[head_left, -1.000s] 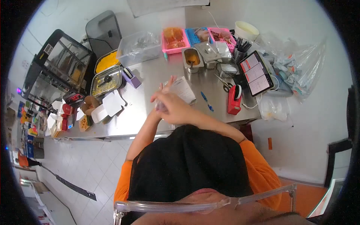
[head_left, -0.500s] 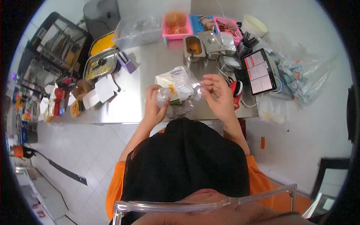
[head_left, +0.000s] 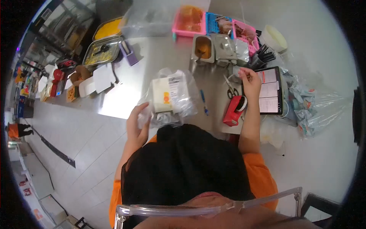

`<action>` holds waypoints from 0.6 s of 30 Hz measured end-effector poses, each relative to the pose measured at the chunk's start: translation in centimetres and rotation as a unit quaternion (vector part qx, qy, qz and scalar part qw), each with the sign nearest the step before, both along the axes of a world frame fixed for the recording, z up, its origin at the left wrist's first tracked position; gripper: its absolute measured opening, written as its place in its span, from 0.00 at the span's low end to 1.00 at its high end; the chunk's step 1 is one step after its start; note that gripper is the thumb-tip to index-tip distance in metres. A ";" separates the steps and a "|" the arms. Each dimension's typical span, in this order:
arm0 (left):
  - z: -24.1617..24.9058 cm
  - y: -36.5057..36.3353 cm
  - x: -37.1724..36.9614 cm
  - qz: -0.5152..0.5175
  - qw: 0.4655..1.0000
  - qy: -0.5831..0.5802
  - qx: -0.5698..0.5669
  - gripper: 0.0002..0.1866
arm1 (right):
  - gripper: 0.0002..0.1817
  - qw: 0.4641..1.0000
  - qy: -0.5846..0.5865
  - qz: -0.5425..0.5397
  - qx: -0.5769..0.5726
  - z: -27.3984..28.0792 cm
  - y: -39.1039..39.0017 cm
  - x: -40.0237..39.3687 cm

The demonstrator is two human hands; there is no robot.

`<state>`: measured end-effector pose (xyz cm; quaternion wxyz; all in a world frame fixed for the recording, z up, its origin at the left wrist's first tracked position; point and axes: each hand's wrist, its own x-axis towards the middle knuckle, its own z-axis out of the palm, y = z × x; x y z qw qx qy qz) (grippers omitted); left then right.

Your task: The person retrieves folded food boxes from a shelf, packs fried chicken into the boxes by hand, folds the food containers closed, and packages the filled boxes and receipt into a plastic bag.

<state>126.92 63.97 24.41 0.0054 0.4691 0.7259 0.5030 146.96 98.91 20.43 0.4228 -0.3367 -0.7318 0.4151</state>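
On the steel counter in front of me lies a clear plastic bag (head_left: 188, 89). Inside it are a pale box (head_left: 161, 91) with an orange mark and a printed paper slip (head_left: 175, 88). My left hand (head_left: 138, 122) grips the bag's near left edge between thumb and fingers. Off to the right, my right hand (head_left: 251, 79) is raised beside the tablet (head_left: 270, 91), its fingers loosely bent and apart, with nothing visible in them. Below it are scissors (head_left: 231, 91) and a red tape dispenser (head_left: 233, 111). A blue pen (head_left: 204, 101) lies between the bag and the dispenser.
Steel food containers (head_left: 203, 49) and pink and blue baskets (head_left: 189, 23) line the back. Trays of yellow food (head_left: 101, 53), a purple holder (head_left: 129, 55) and open paper boxes (head_left: 87, 87) stand left. A cup of black sticks (head_left: 263, 56) and a large plastic bag (head_left: 309, 107) are right.
My right hand has let go of the bag and moved right, up beside the tablet. The bag now rests flatter on the counter, and my left hand has shifted left and lower along its edge.
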 end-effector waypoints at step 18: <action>3.2 0.8 2.8 0.132 0.987 -0.081 0.040 0.29 | 0.09 0.870 -0.384 -0.103 0.290 -13.1 32.1 -4.7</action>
